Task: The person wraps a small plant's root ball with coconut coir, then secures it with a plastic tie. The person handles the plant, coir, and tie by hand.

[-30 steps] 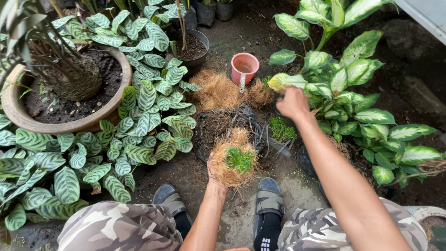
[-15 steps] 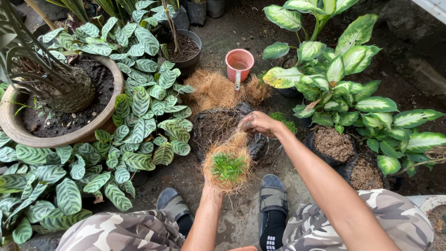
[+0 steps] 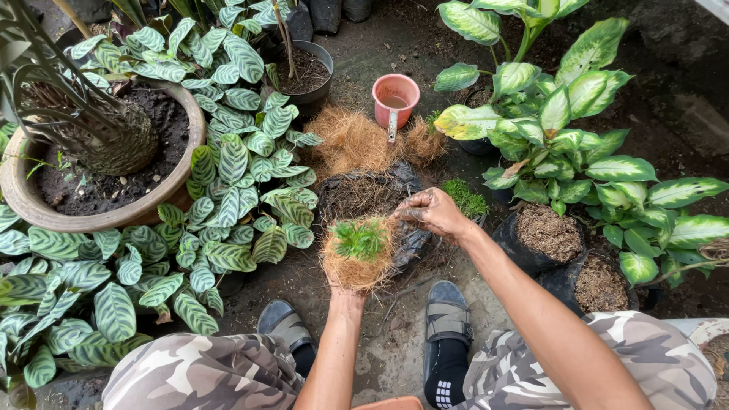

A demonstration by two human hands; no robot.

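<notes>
From the head view I see my left hand (image 3: 345,292) cupped under a fibre ball (image 3: 357,262) of brown coconut husk with a tuft of small green plant (image 3: 360,238) sitting in its top. The grip is closed around the ball from beneath, so most of the hand is hidden by the fibres. My right hand (image 3: 433,212) is just beside the ball's upper right edge, its muddy fingers (image 3: 410,215) pinched together on a few strands. Both are held above a black bag of roots and soil (image 3: 372,196) on the ground. Beyond it lies a heap of loose husk fibre (image 3: 353,140), with a pink scoop (image 3: 396,97) touching its far side. A wide clay pot (image 3: 30,201) stands well to the left.
</notes>
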